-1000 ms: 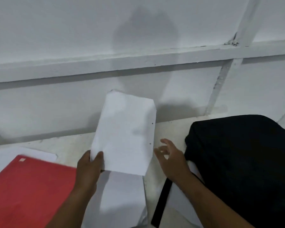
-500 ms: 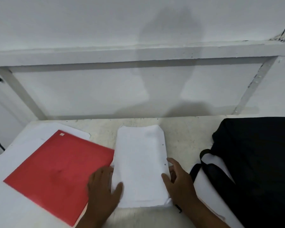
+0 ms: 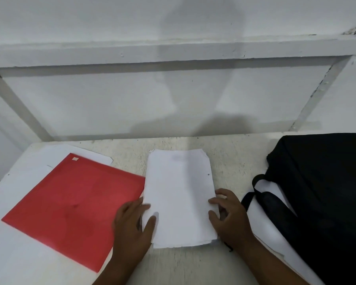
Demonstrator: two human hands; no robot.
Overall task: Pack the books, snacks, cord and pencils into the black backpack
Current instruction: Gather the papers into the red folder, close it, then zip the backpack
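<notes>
Backpack (image 3: 325, 194) sits at the right edge of the table (image 3: 230, 161), black soft fabric, slumped, with a strap looping out toward the middle. No logo or writing readable on it, or on anything else honestly.

Dead center is a white paper stack (image 3: 180, 198), portrait, edges a bit ragged, corners clipped at the top, small dark dot near its right edge. Both hands are on it: left hand (image 3: 132, 227) has its thumb lying on top near the lower left and fingers along the side edge, right hand (image 3: 229, 219) curls its fingers against the right edge, so both are gripping the stack where it lies flat. Backpack is just right of the right hand, not touching.

Left of the stack there's a red folder (image 3: 76, 204), flat, smooth plastic-looking, tiny pale sticker at the top corner, lying on white sheets (image 3: 19, 192). Tabletop looks rough and speckled.
</notes>
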